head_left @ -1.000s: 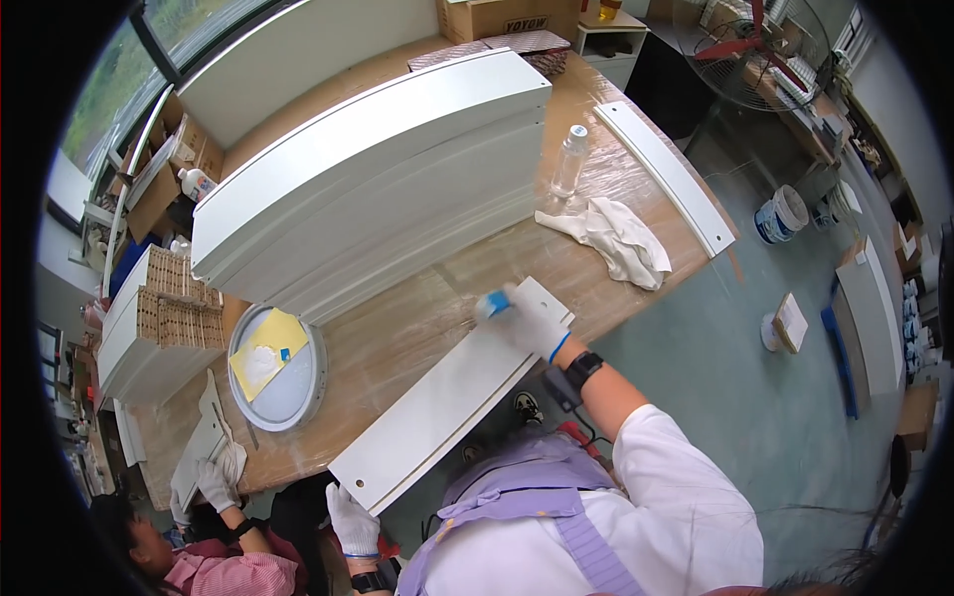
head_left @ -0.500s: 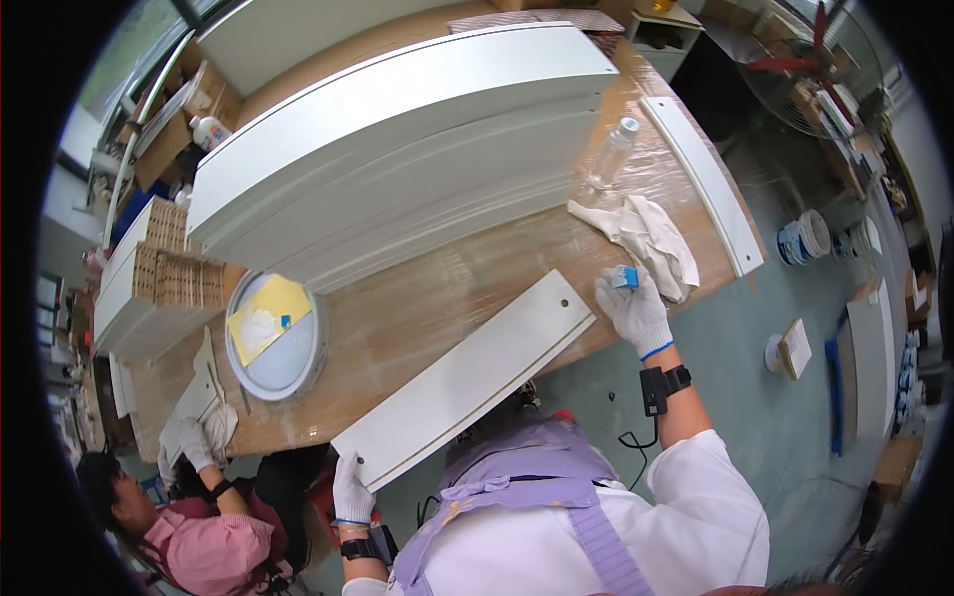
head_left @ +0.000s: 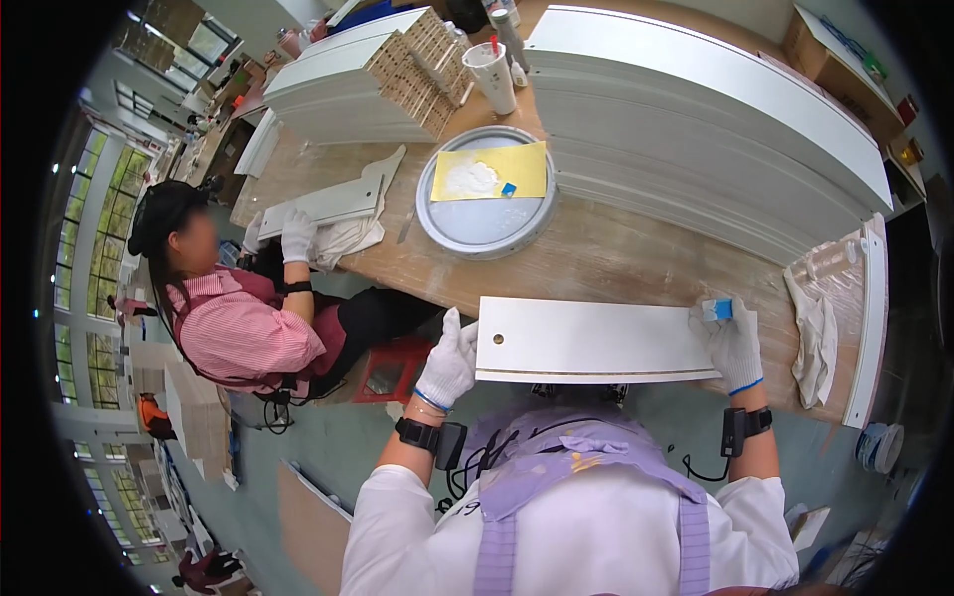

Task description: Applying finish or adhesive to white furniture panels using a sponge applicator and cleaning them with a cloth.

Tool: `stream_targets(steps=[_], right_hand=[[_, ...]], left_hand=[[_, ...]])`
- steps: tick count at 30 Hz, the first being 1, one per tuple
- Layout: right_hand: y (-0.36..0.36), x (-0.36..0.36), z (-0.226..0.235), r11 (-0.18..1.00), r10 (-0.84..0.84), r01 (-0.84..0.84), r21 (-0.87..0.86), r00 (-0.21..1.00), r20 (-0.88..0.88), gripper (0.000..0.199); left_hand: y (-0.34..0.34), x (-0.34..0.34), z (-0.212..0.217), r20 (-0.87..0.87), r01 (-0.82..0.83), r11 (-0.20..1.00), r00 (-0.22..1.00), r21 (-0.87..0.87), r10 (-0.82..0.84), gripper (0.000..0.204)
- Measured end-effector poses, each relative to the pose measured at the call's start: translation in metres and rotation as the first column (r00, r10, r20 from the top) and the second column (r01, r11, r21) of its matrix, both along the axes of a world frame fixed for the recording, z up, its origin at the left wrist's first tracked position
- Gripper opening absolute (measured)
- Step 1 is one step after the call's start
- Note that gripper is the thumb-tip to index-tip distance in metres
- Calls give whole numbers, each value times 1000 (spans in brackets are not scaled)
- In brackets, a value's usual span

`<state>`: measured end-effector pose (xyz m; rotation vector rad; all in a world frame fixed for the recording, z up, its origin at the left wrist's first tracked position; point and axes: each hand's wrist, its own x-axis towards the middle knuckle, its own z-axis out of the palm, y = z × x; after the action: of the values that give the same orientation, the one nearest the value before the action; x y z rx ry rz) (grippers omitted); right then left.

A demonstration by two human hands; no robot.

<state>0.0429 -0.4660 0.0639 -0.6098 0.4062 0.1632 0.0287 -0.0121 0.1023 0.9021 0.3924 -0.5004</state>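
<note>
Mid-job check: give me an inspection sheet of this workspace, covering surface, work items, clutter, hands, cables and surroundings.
Surface: brown table; its near edge passes under the board.
Work items: white board overhangs that edge, hole near its left end; blue block at its right end, contact unclear.
Clutter: lid bearing yellow sheet with white substance; cup; crumpled cloth; stacked boards behind.
Hands: left hand at board's left end, grip partly hidden; right hand holds the block. Both gloved.
Cables: black cable below right wrist.
Surroundings: co-worker at left, handling another board.
</note>
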Motion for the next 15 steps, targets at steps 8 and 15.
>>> stream_targets(steps=[8,15], right_hand=[[88,28,25,956,274,-260,-138,958,90,36],[142,49,76,822,419,-375,-429,908,7,40]], left_hand=[[0,1,14,40,46,997,998,-59,-44,104],[4,-9,12,251,149,981,961,-123,-114,62]])
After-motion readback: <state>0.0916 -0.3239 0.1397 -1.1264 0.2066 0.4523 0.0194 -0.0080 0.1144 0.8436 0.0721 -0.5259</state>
